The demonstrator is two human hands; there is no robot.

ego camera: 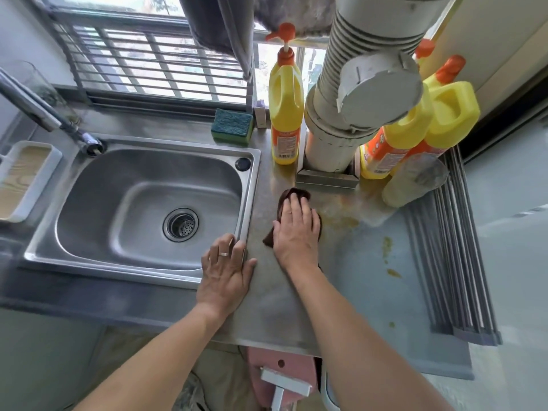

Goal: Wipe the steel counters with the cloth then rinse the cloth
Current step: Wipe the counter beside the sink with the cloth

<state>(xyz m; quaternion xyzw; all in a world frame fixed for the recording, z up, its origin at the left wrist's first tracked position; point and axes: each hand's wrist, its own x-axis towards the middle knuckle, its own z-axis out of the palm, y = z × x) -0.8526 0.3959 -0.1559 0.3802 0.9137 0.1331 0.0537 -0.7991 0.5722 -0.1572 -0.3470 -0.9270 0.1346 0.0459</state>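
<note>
A: My right hand presses flat on the brown cloth, gripping nothing; my left hand lies open on the sink rim.

B: Risk?

A: Smearing the orange stain wider, or bumping the yellow detergent bottle over.

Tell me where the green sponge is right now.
The green sponge sits on the counter ledge behind the sink's back right corner, just left of a yellow bottle.
</note>
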